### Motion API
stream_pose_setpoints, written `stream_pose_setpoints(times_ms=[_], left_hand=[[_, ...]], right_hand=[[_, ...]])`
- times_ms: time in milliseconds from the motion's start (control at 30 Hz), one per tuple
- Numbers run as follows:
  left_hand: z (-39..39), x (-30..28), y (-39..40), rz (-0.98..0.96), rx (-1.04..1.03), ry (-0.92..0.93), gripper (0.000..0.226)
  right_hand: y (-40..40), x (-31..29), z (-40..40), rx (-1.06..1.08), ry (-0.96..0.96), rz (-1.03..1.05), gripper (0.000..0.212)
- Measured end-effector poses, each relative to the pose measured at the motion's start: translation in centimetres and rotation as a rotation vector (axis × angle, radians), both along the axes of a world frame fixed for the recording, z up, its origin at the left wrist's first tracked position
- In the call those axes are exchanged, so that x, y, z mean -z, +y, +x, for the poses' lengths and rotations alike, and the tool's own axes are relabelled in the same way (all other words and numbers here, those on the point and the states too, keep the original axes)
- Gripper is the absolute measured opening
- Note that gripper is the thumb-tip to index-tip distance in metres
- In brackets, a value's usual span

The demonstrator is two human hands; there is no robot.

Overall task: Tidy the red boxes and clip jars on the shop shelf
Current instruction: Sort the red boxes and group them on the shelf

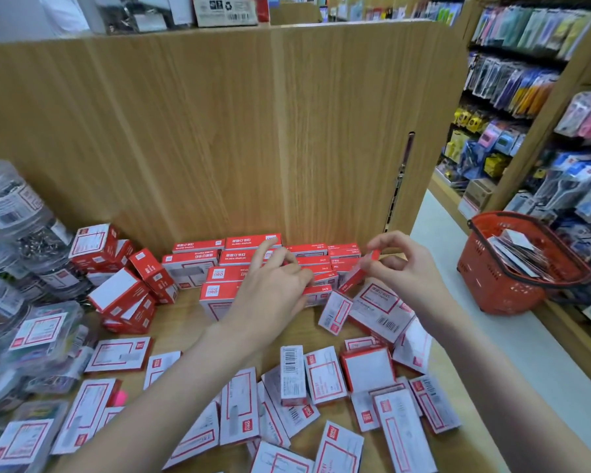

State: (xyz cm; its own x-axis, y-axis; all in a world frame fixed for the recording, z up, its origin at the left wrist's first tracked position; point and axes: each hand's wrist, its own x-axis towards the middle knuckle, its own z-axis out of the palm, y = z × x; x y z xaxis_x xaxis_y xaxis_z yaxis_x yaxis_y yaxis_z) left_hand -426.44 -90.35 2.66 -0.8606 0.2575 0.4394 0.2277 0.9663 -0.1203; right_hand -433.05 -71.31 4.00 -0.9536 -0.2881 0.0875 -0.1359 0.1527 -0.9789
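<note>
Neat rows of red boxes stand against the wooden back panel of the shelf. My left hand rests on the right part of these rows, fingers spread over small red boxes. My right hand pinches a small red box tilted just right of the rows. Several red-and-white boxes lie scattered flat across the shelf front. Clear clip jars are stacked at the far left.
A jumbled pile of red boxes lies between the jars and the rows. A red shopping basket with packets sits on the white ledge at right. Racks of hanging stationery fill the right side.
</note>
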Motion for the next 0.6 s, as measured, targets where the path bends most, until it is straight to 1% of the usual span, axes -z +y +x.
stream_pose_setpoints(times_ms=[133, 300, 367, 467, 533, 600], left_hand=[[-1.2, 0.3, 0.6, -0.027, -0.038, 0.029, 0.025], [-1.3, 0.4, 0.8, -0.041, -0.142, 0.06, 0.042], [-0.9, 0.0, 0.6, -0.022, -0.139, 0.084, 0.041], [-0.2, -0.8, 0.1, 0.003, -0.153, 0.109, 0.031], [0.2, -0.8, -0.5, 0.013, -0.164, 0.104, 0.03], [0.7, -0.6, -1.1, 0.039, -0.169, 0.098, 0.029]], right_hand=[[1.1, -0.3, 0.1, -0.047, 0.013, 0.007, 0.015], [1.6, -0.1, 0.2, -0.164, 0.027, 0.044, 0.03], [1.5, 0.1, 0.0, -0.222, 0.039, 0.048, 0.03], [0.7, 0.5, -0.3, -0.295, 0.123, 0.112, 0.032], [-0.2, 0.6, -0.2, -0.35, 0.2, 0.175, 0.037], [-1.2, 0.8, -0.1, -0.369, 0.325, 0.264, 0.039]])
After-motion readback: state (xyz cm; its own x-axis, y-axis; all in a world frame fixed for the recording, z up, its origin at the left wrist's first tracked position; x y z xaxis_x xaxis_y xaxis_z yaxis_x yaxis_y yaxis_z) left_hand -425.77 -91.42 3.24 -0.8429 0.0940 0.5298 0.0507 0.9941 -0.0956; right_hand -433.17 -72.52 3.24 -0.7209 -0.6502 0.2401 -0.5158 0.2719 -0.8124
